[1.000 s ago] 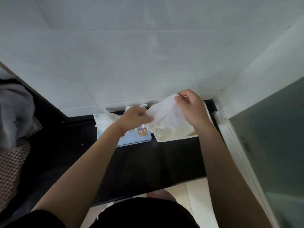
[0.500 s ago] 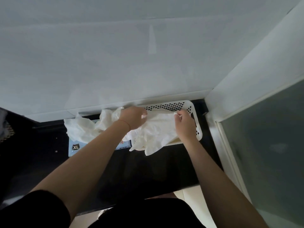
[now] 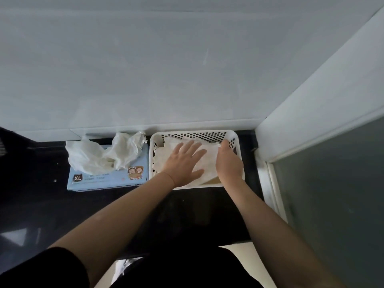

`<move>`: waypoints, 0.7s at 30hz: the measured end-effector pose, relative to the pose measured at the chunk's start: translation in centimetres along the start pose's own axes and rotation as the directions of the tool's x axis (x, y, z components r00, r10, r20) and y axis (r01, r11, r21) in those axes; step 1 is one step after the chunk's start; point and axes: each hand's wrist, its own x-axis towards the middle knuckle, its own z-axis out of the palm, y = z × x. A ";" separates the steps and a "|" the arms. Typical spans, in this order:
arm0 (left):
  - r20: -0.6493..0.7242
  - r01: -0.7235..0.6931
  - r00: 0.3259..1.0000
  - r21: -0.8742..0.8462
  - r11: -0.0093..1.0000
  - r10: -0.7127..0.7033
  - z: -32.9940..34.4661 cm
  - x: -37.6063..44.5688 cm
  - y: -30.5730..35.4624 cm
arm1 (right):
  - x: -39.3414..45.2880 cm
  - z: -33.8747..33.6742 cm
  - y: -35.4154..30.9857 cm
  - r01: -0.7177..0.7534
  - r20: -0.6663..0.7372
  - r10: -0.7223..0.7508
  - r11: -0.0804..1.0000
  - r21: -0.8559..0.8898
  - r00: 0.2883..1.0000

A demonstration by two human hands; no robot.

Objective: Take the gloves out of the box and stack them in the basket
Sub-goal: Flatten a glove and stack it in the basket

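A white perforated basket (image 3: 207,134) stands on the black counter against the wall. A thin translucent glove (image 3: 207,161) lies flat in it on top of others. My left hand (image 3: 184,163) presses down on the glove with straight, spread fingers. My right hand (image 3: 228,163) holds the glove's right edge, fingers curled at the far corner. Left of the basket sits the light blue glove box (image 3: 108,177) marked XL, with crumpled gloves (image 3: 104,154) sticking out of its top.
The black counter (image 3: 187,215) runs left to right below a pale tiled wall (image 3: 187,69). A white frame with a dark glass pane (image 3: 332,204) closes off the right side, next to the basket.
The glove, held up and spread between both hands, has come down into the basket. My left hand has opened flat onto it. The view has tilted down.
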 end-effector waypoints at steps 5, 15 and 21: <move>0.107 0.106 0.988 0.076 0.991 -0.114 0.9 -0.7 -1.7 | 0.7 0.4 0.1 0.037 -0.013 -0.038 0.997 -0.061 0.999; 0.248 0.196 0.940 0.175 0.965 -0.236 1.8 0.0 -2.2 | 1.3 1.2 0.4 0.121 -0.004 -0.125 0.971 -0.205 0.992; 0.062 0.185 0.980 0.090 0.979 -0.191 0.8 -0.9 -2.1 | 0.8 -0.3 -1.4 0.118 -0.179 -0.131 0.989 -0.086 0.975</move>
